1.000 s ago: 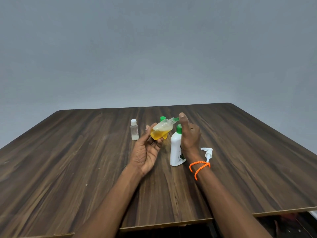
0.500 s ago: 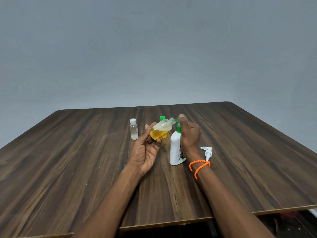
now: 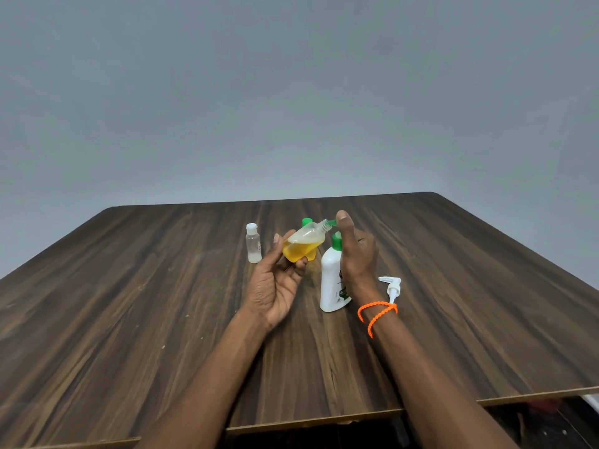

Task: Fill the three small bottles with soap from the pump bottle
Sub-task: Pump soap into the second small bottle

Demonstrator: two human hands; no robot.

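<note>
Left hand (image 3: 275, 283) gripping tilted yellow-filled bottle (image 3: 303, 244), right hand (image 3: 356, 251) pinching green cap (image 3: 332, 222) at its neck

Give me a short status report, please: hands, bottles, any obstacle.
Left hand holds tilted small bottle, partly filled yellow. Right hand brings green cap to its neck. Pump bottle upright, open. No obstacle.

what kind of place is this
Probably a plain indoor room set up for a tabletop task: a bare grey wall, one dark wood table, and only soap bottles on it.
</note>
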